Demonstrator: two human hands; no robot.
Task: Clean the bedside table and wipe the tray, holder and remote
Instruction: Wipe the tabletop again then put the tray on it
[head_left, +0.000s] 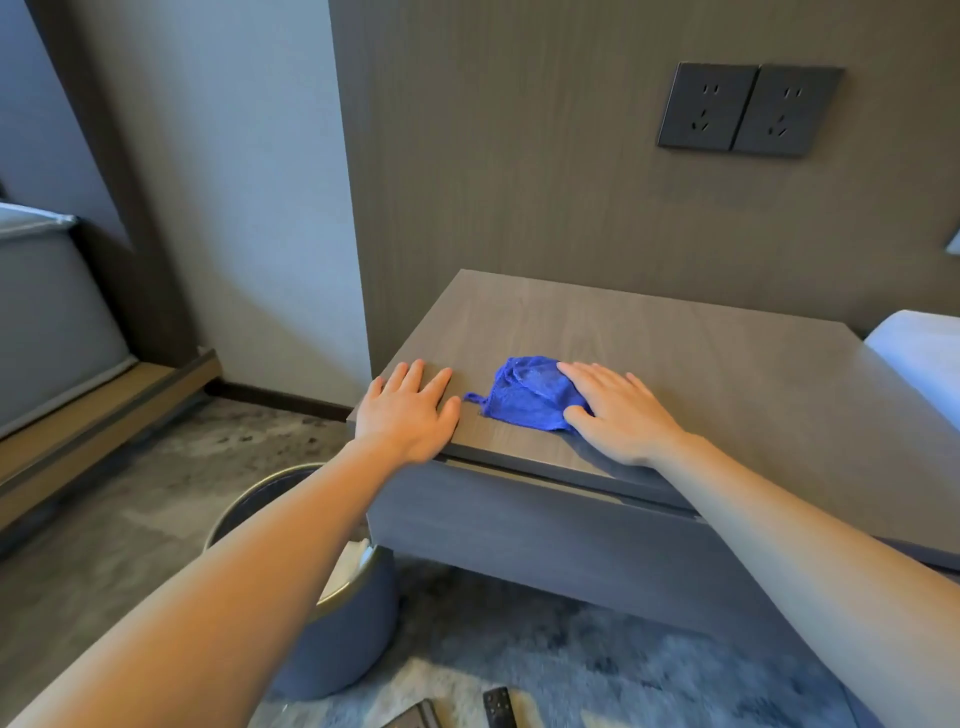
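Wall panel (571, 182): grey wood-grain laminate, matte, vertical grain. Table (727, 374) stands against it: flat rectangular top in the same grey grain, long axis left-right along the wall, near-left corner toward the camera, plain drawer front below.

Carpet (571, 665): blue-grey, mottled, soft pile. Bin (343, 639): round, blue-grey w/ metal rim, on the floor just near-left of the table, white paper inside. Two dark square sockets (748, 109) side by side on the panel, far right.

Left hand (408, 410): palm down on the table's near-left corner, fingers straight & close together, pointing far-right, thumb out; holds nothing.

Right hand (618, 415): flat on the cloth (524, 395), fingers straight & slightly apart, pointing left, thumb spread along the cloth's near edge; presses, no curl.

Cloth: bright blue, knit or mesh texture, bunched into a rough wedge on the near part of the top, between the hands; small loop points left.

Remote (500, 706): black, slim, on the carpet at the near edge, long axis approx. near-far, partly cut off.
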